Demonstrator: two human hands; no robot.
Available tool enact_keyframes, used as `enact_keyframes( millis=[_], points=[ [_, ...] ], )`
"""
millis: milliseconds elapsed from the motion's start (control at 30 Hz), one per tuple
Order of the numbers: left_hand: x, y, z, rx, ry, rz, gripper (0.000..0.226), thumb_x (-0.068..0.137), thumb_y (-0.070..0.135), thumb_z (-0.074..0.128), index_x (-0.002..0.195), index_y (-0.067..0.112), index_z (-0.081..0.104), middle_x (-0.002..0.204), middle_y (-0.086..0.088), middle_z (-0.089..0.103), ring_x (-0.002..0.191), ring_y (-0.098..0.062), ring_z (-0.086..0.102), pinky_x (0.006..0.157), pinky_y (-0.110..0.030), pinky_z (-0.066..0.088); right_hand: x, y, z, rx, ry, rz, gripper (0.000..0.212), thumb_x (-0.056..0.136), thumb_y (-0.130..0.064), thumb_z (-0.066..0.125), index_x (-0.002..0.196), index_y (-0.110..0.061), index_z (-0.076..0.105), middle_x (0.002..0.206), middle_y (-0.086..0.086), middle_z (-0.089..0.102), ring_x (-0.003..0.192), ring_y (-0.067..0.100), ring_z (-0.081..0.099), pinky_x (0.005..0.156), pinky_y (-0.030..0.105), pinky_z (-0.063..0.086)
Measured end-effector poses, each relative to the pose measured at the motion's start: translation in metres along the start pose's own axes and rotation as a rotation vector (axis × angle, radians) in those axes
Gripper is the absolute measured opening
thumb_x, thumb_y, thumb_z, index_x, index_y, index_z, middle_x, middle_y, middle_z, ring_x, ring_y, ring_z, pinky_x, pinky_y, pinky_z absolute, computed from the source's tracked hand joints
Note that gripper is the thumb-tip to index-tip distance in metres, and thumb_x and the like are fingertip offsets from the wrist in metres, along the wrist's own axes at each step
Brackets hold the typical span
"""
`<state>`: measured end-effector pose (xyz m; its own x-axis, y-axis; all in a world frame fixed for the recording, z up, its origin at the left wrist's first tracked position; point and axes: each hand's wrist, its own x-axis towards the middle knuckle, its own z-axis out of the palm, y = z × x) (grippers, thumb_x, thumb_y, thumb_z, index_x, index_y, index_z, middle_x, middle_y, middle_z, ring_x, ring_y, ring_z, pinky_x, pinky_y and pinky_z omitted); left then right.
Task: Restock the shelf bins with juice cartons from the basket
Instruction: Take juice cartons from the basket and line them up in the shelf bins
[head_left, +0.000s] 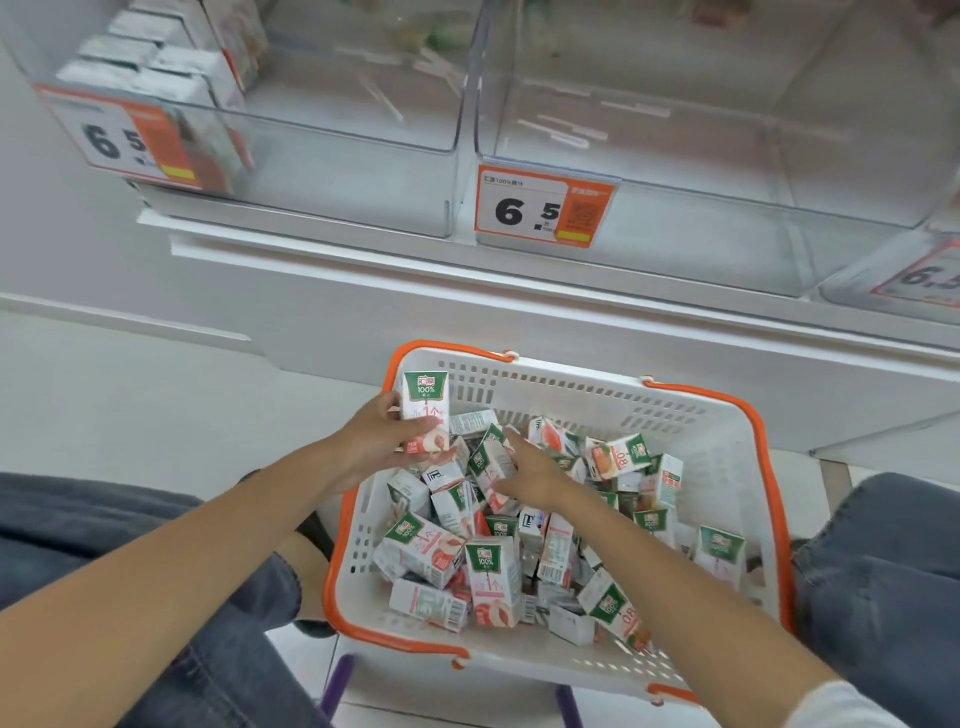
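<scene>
Two bare forearms reach forward from the bottom of the view, flanked by the person's knees in blue jeans (883, 566). Between the knees sits a white basket (727, 467) with an orange rim and handles, raised off the pale floor (130, 405) on purple legs that show under its near edge.

The left hand (379, 441) is closed around one juice carton (425, 413). The carton is held upright above the far left corner of the basket, green label at the top. The thumb lies across the lower front face; the fingers wrap the left side and back.

The right hand (530, 475) is lowered into the basket, palm down. Its fingers are partly curled over a tilted carton (491, 465) near the middle of the pile and touch it; whether the grip is complete cannot be told.

The remaining loose cartons (488, 577) lie jumbled in the basket at all angles, several on their sides.

Beyond the basket, a white shelf carries clear plastic bins. The left bin (332, 171) holds a few cartons at its far left end and bears a blurred price tag. The middle bin (727, 208) shows only a few thin white strips on its floor. An orange price tag (543, 205) reading 6.5 is fixed to its front left corner.
</scene>
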<state>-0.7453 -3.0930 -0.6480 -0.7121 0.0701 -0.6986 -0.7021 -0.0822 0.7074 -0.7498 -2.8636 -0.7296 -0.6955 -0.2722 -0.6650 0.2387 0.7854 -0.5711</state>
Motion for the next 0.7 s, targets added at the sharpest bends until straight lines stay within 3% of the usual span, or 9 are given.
enact_keyframes(
  millis=[67,133,200,300,433,533,600,700],
  points=[
    [0.000,0.003,-0.002,-0.015,0.023,0.041,0.041,0.086,0.006,0.070,0.119,0.021,0.050,0.117,-0.008,0.065,0.090,-0.020,0.072,0.063,-0.027,0.059,-0.008,-0.010,-0.022,0.066,0.020,-0.016,0.093,0.088,-0.009,0.067,0.155,-0.034,0.008,0.151,0.013,0.039,0.101,0.018,0.063,0.079,0.030,0.055],
    [-0.002,0.010,-0.003,-0.018,0.047,0.070,0.042,0.087,0.005,0.068,0.120,0.021,0.047,0.118,-0.008,0.064,0.089,-0.020,0.071,0.062,-0.027,0.059,-0.020,-0.028,-0.053,0.203,0.055,-0.081,0.094,0.087,0.000,0.064,0.154,-0.037,0.009,0.138,0.013,0.052,0.091,0.016,0.066,0.075,0.033,0.060],
    [-0.005,0.018,-0.002,-0.034,0.051,0.090,0.042,0.089,0.007,0.066,0.123,0.019,0.045,0.120,-0.010,0.063,0.091,-0.019,0.070,0.062,-0.026,0.059,-0.037,-0.054,-0.084,0.360,0.093,-0.180,0.093,0.087,0.002,0.064,0.152,-0.041,0.015,0.119,0.008,0.061,0.092,0.017,0.068,0.075,0.036,0.060],
    [-0.015,0.033,0.004,-0.130,-0.034,0.122,0.036,0.093,0.020,0.061,0.125,0.018,0.044,0.121,-0.011,0.065,0.091,-0.018,0.072,0.067,-0.025,0.058,-0.063,-0.097,-0.111,0.472,0.102,-0.334,0.081,0.086,0.003,0.066,0.146,-0.038,0.031,0.113,0.012,0.063,0.085,0.009,0.069,0.068,0.022,0.054],
    [-0.040,0.058,0.015,-0.113,-0.223,0.193,0.064,0.075,0.049,0.063,0.127,0.020,0.040,0.116,-0.008,0.068,0.099,-0.017,0.070,0.080,-0.027,0.057,-0.093,-0.142,-0.113,0.462,0.056,-0.441,0.068,0.084,0.003,0.070,0.139,-0.027,0.044,0.116,0.010,0.066,0.099,0.020,0.067,0.084,0.037,0.057],
    [-0.061,0.077,0.009,0.077,-0.244,0.285,0.087,0.066,0.022,0.086,0.136,0.022,0.033,0.123,-0.010,0.062,0.104,-0.019,0.069,0.080,-0.028,0.058,-0.107,-0.170,-0.114,0.449,0.019,-0.469,0.058,0.085,0.005,0.067,0.135,-0.021,0.050,0.115,0.007,0.068,0.096,0.016,0.067,0.081,0.034,0.059],
    [-0.075,0.097,-0.002,0.160,-0.216,0.343,0.085,0.071,-0.002,0.080,0.139,0.021,0.035,0.124,-0.012,0.062,0.104,-0.020,0.068,0.079,-0.028,0.058,-0.113,-0.193,-0.118,0.417,0.008,-0.511,0.058,0.087,0.005,0.064,0.139,-0.016,0.049,0.116,0.011,0.067,0.093,0.014,0.068,0.078,0.032,0.059],
    [-0.098,0.136,-0.023,0.223,-0.226,0.456,0.077,0.073,-0.010,0.076,0.135,0.021,0.043,0.119,-0.013,0.065,0.100,-0.020,0.068,0.083,-0.030,0.058,-0.119,-0.238,-0.129,0.336,0.031,-0.570,0.079,0.085,0.000,0.069,0.149,-0.027,0.032,0.132,0.008,0.055,0.101,0.019,0.067,0.080,0.036,0.059]
  ],
)
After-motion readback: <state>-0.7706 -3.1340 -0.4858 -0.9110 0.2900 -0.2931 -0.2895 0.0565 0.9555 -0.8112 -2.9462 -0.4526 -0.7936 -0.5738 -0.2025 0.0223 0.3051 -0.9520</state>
